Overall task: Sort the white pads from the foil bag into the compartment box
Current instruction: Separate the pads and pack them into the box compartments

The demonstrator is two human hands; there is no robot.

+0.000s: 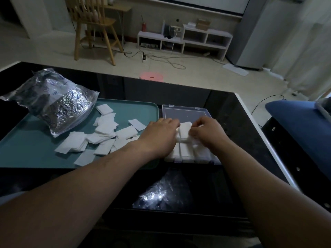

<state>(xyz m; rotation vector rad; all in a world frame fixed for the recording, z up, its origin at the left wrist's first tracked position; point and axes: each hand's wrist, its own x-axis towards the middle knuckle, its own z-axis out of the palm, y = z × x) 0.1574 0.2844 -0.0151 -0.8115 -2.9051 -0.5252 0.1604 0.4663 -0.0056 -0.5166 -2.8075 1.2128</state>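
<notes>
A clear compartment box (pixel 186 159) lies open on the dark table, its lid (pixel 186 112) flat behind it. White pads fill its near compartments. Over the box, my left hand (pixel 161 136) and my right hand (pixel 207 131) both hold a small stack of white pads (pixel 185 130) between their fingertips. Left of the box, a teal tray (pixel 32 154) carries a loose heap of white pads (pixel 103 135). The crumpled foil bag (pixel 53 102) lies on the tray's far left corner.
The dark glossy table (pixel 188 190) ends in a white edge on the right. A blue cushion (pixel 300 126) sits beyond that edge. A pink stool (pixel 151 76) stands on the floor past the table, with a wooden chair (pixel 95 27) farther back.
</notes>
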